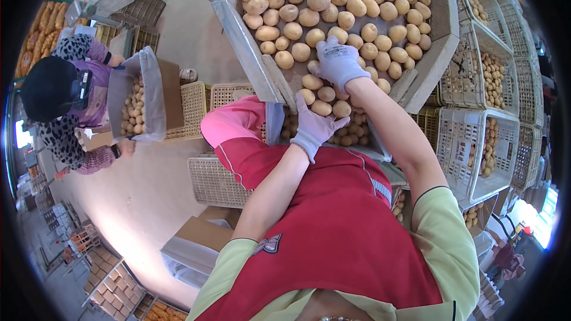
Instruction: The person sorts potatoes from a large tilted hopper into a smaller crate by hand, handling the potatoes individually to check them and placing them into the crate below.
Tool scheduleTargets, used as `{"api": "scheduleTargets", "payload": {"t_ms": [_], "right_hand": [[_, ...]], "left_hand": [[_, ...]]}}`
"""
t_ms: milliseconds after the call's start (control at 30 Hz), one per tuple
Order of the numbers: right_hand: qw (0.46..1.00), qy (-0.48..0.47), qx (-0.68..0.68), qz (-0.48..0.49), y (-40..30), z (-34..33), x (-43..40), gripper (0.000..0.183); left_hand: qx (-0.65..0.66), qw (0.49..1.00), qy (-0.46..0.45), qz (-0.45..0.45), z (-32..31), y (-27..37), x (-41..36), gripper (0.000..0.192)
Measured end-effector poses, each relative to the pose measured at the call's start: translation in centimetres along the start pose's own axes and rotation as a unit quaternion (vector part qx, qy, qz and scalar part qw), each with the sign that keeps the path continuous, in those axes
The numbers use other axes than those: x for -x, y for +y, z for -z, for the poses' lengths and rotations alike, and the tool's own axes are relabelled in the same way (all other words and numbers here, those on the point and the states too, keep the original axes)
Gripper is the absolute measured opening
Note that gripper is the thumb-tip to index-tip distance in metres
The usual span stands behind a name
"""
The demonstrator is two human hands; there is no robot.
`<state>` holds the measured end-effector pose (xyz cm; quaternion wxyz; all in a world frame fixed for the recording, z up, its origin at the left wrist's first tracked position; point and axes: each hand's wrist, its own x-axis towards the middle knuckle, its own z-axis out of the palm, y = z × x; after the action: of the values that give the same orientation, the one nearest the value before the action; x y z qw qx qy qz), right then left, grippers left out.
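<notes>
Many potatoes (319,2) lie on a metal-sided sorting chute (243,49) that narrows towards me. My right hand (340,60), in a pale glove, rests palm down on potatoes near the chute's mouth; whether it grips one is hidden. At the chute's lip my left hand (312,122), gloved too, has its fingers spread beside a small group of potatoes (325,94), thumb and fingertips against the lowest ones. Just below the lip, a lined container (379,142) holds more potatoes, partly covered by my hands and forearms.
Stacked white plastic crates (477,156) with potatoes stand at the right. On the left a co-worker (84,80) holds a lined cardboard box (171,93) of potatoes. Empty-looking crates (216,180) and an open lined carton (196,240) sit on the floor at my left.
</notes>
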<state>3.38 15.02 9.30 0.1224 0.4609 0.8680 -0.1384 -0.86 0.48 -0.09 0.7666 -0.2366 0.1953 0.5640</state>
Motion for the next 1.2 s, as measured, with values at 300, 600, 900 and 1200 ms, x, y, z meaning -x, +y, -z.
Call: {"api": "scheduleTargets", "payload": {"t_ms": [300,600,900,1200], "right_hand": [[0.955,0.204,-0.214,0.003,4.0,-0.8,2.0,0.045],[0.969,0.052,-0.236,-0.05,6.5,2.7,-1.6,0.052],[0.906,0.271,-0.322,0.037,9.6,-1.0,19.6,0.03],[0.969,0.048,-0.243,0.007,8.5,-4.0,22.0,0.035]], "left_hand": [[-0.03,0.999,0.034,-0.017,-0.6,-0.3,0.5,0.09],[-0.019,1.0,0.013,0.0,0.0,-0.1,0.3,0.093],[-0.014,1.0,0.02,-0.003,-0.2,-0.4,0.4,0.094],[-0.035,0.999,0.027,-0.017,-0.9,-0.4,0.9,0.087]]}}
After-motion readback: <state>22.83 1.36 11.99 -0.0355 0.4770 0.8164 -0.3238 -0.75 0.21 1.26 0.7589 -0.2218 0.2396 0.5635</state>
